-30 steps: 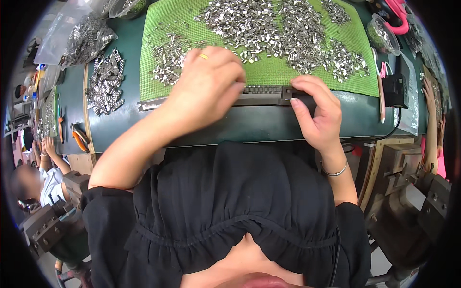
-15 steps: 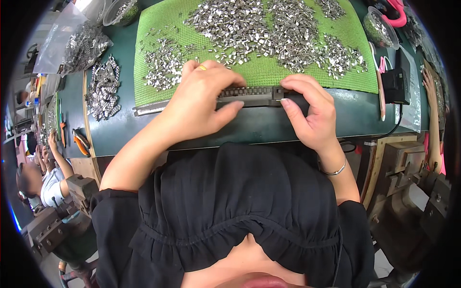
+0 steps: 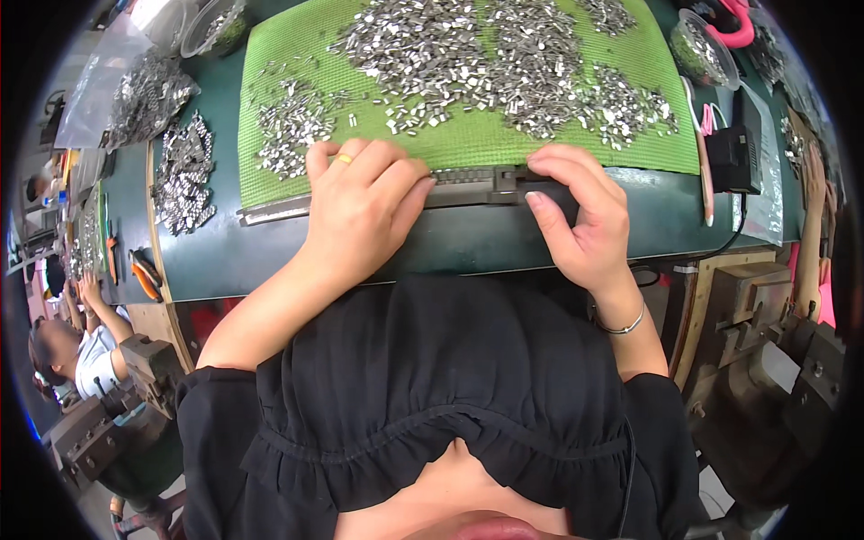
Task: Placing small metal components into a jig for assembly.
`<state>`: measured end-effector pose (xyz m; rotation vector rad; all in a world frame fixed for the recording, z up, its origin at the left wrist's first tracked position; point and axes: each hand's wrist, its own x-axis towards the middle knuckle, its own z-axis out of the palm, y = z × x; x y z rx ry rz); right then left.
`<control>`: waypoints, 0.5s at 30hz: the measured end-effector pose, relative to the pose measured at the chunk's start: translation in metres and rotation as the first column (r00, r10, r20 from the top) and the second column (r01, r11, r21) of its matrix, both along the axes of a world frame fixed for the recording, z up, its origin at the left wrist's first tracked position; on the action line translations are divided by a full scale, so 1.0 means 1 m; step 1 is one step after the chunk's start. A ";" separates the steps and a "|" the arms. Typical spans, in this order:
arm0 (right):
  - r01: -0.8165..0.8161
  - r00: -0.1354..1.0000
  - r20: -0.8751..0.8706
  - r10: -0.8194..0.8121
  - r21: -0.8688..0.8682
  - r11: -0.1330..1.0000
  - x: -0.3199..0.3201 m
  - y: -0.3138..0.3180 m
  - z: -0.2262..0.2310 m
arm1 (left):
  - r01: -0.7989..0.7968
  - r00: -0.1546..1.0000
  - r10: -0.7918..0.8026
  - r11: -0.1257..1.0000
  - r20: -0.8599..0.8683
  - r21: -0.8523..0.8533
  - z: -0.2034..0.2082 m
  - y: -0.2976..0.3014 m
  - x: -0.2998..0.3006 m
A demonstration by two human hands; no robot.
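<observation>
A long dark metal jig (image 3: 477, 191), like a narrow channel with a row of small metal pieces in it, lies along the near edge of the green mat (image 3: 306, 193). Over its left part is my left hand (image 3: 364, 202), fingers curled and thumb drawn against the index finger; what they pinch is hidden. My right hand (image 3: 585, 211) grips the jig's right end, index finger on the far side and thumb on the near side of a black part. Beyond both hands, loose small silver metal pieces (image 3: 418, 54) lie heaped on the mat.
Left of the mat are linked metal strips (image 3: 184, 175), a plastic bag of dark metal parts (image 3: 148, 94) and orange-handled pliers (image 3: 144, 270). At right stand a black power adapter (image 3: 733, 160) with a cable and a round tub (image 3: 702, 49). Another person (image 3: 90, 346) sits far left.
My left hand has shifted slightly left and closed, its thumb now against the index finger. My right hand stays at the jig's right end. The whole view has shifted slightly.
</observation>
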<state>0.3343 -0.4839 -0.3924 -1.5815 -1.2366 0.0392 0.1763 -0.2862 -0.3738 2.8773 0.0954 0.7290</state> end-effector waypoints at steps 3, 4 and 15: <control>0.027 1.000 -0.006 -0.027 -0.020 0.999 0.005 -0.011 0.001 | 0.014 0.999 -0.014 1.000 0.046 0.009 -0.008 0.000 -0.002; 0.026 1.000 -0.011 -0.026 -0.017 1.000 0.006 -0.013 0.001 | 0.013 0.999 -0.013 1.000 0.041 0.012 -0.008 0.000 -0.003; 0.017 0.999 -0.036 -0.017 -0.018 1.000 0.010 -0.013 0.000 | -0.040 0.995 0.001 0.924 -0.102 -0.381 0.010 0.002 0.000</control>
